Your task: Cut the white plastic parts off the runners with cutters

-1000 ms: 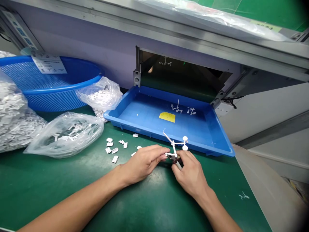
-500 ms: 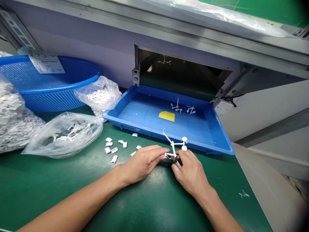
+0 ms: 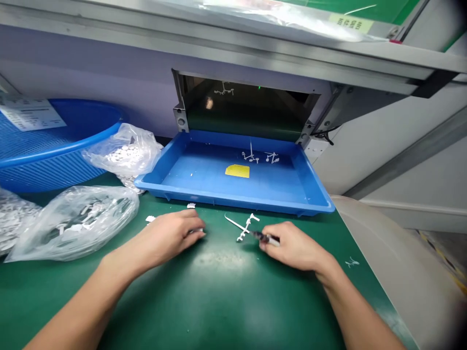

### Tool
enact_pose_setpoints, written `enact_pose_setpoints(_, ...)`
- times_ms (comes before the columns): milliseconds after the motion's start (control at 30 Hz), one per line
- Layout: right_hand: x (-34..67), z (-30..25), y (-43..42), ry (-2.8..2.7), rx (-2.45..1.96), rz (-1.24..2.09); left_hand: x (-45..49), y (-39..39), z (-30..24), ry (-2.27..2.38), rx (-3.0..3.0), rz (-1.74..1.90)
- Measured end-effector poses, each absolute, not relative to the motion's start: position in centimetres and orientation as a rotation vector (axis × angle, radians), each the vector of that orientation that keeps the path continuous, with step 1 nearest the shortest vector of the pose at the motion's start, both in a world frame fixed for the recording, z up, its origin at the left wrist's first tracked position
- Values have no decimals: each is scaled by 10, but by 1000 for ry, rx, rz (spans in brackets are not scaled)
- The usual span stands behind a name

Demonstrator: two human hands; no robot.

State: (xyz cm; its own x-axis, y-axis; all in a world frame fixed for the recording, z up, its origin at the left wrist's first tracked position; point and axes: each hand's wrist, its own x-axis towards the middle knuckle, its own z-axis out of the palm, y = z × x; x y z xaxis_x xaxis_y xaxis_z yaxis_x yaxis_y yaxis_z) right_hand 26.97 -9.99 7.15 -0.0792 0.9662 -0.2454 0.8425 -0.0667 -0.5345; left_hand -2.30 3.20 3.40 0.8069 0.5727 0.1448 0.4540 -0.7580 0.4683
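Note:
My right hand point(image 3: 294, 245) is closed around a pair of nippers point(image 3: 272, 240), their dark jaws pointing left. Just past the jaws is a white branched plastic sprue point(image 3: 246, 229) with a long thin stem; whether the jaws touch it I cannot tell. Farther left, my left hand point(image 3: 170, 238) is closed, thumb and fingers pinching a small white plastic piece point(image 3: 197, 230) that is mostly hidden. Similar loose white pieces lie by it, one behind the fingers point(image 3: 191, 206) and one beside the wrist point(image 3: 150, 219).
Behind the hands, a blue tray point(image 3: 175, 191) holds two white sprues and a yellow label point(image 3: 237, 170), below a dark opening point(image 3: 248, 109). Plastic bags of white parts point(image 3: 76, 218) and a blue basket point(image 3: 73, 141) stand left. Thin white scraps point(image 3: 352, 262) lie near the right edge.
The hands have moved apart: the left one leftward with a small white piece, the right with the nippers slightly right. The sprue, previously raised between them, is now lower. The view has shifted.

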Motion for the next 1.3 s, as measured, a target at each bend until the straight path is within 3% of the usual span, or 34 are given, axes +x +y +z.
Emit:
enact_pose_setpoints(100, 280, 74, -97, -1733, -1964, 778, -39, 38, 25, 824, 2704, 237)
enact_pose_setpoints(200, 280, 67, -93, -1556, -1939, 732, -22, 27, 30, 837, 2687, 388)
enact_pose_setpoints(300, 273, 56, -90, -1408, -1863, 828, 23, 13, 46, 880, 2520, 496)
enact_pose_setpoints(433, 262, 41, -88, -1292, -1805, 985, 82, 15, 56, 923, 2197, 255)
enact_pose_setpoints(567, 256, 38, -88, -1398, -1841, 913, 101, 28, 49, 806, 1958, 82)
enact_pose_setpoints(767, 247, 46, -92, -1519, -1782, 884, 93, 23, 35, 769, 1563, 102)
enact_pose_setpoints(1033, 221, 36, -115, -2014, -1499, 366, 66, 14, 15, 605, 697, 73)
enact_pose_setpoints(1300, 217, 41, -118, -2263, -1235, 383, 40, -12, 14, 597, 702, 143)
